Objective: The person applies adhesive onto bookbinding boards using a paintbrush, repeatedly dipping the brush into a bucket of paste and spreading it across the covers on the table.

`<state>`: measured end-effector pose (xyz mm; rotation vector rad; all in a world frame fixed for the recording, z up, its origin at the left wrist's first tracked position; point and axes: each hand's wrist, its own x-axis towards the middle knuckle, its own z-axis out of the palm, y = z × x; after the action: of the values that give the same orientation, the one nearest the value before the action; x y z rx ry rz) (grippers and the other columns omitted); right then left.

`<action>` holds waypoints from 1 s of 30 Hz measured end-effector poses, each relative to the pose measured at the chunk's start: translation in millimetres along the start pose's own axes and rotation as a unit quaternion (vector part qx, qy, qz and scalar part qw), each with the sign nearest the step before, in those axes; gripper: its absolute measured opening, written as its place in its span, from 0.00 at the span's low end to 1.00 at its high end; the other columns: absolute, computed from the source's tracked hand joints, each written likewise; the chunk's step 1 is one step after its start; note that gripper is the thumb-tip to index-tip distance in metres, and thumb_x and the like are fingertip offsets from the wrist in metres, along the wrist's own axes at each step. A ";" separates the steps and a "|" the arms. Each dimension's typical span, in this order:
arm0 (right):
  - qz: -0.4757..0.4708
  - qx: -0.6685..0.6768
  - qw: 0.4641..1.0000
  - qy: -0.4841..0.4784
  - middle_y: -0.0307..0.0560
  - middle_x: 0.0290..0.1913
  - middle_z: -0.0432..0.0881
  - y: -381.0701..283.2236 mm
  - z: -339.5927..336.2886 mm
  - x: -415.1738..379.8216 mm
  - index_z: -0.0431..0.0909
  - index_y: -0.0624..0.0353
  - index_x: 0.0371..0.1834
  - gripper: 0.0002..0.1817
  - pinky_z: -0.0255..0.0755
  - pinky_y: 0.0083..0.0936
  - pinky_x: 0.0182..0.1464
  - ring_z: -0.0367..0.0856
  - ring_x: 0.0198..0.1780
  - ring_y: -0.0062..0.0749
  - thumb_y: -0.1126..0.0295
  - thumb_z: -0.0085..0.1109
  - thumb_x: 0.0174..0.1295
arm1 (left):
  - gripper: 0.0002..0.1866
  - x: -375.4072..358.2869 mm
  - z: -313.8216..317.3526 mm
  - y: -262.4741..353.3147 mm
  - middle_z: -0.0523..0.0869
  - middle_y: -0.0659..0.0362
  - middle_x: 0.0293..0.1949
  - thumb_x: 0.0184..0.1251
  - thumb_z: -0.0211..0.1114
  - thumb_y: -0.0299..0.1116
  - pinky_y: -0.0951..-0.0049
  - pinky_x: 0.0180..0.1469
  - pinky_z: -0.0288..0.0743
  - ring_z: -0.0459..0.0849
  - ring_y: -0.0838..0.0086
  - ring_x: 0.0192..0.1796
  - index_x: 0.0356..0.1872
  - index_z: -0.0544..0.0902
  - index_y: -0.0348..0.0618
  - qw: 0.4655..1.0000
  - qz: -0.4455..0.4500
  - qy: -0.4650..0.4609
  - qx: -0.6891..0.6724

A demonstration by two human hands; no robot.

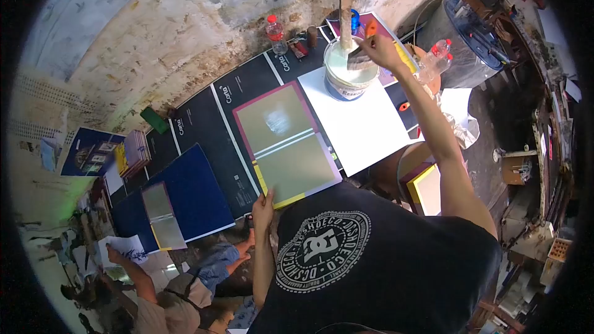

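Observation:
My right hand (378, 49) grips a wide brush (359, 60) held over the open white bucket (337, 86) of pale liquid. A wooden stick (344, 0) stands upright in the bucket. My left hand (263, 203) rests on the near edge of an open grey board cover (291, 148) with magenta and yellow borders. A wet pale smear (278, 120) shows on the cover's far half. The cover lies on dark printed sheets (204, 124), next to a white sheet (365, 127) under the bucket.
A blue folder (189, 188) with a smaller grey cover (161, 216) lies to the left. Another person (154, 291) sits at lower left holding paper. Two plastic bottles (275, 34) (436, 55), a dark barrel (464, 37), stacked books (133, 151) and clutter ring the floor.

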<state>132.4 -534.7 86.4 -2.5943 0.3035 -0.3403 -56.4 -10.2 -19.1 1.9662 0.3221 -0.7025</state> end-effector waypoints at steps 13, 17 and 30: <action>-0.044 -0.127 0.968 -0.211 0.70 0.38 0.85 -14.2 5.1 81.6 0.81 0.70 0.41 0.29 0.78 0.49 0.47 0.86 0.42 0.61 0.47 0.55 0.61 | 0.38 -14.8 11.1 0.9 0.74 0.34 0.66 0.71 0.63 0.52 0.59 0.70 0.65 0.73 0.47 0.70 0.68 0.70 0.26 0.962 0.107 0.214 0.129; -0.081 -0.130 0.973 -0.171 0.64 0.34 0.85 -83.9 -22.8 28.9 0.80 0.65 0.39 0.22 0.78 0.47 0.44 0.86 0.40 0.59 0.52 0.62 0.59 | 0.35 -14.2 -8.4 13.7 0.77 0.37 0.62 0.68 0.66 0.50 0.55 0.67 0.68 0.76 0.43 0.64 0.64 0.74 0.29 0.950 0.203 0.149 0.185; 0.017 0.216 0.974 -0.065 0.52 0.33 0.82 -185.0 147.6 -231.4 0.79 0.61 0.48 0.20 0.77 0.34 0.40 0.83 0.35 0.39 0.63 0.71 0.57 | 0.47 4.9 -17.5 -2.8 0.70 0.53 0.66 0.50 0.73 0.64 0.45 0.55 0.70 0.74 0.50 0.62 0.66 0.71 0.42 0.855 0.312 0.038 0.413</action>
<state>-14.8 -247.4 13.6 -2.1681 0.2019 -0.1966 -48.0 6.2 -17.9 2.6919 -0.6817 -0.3344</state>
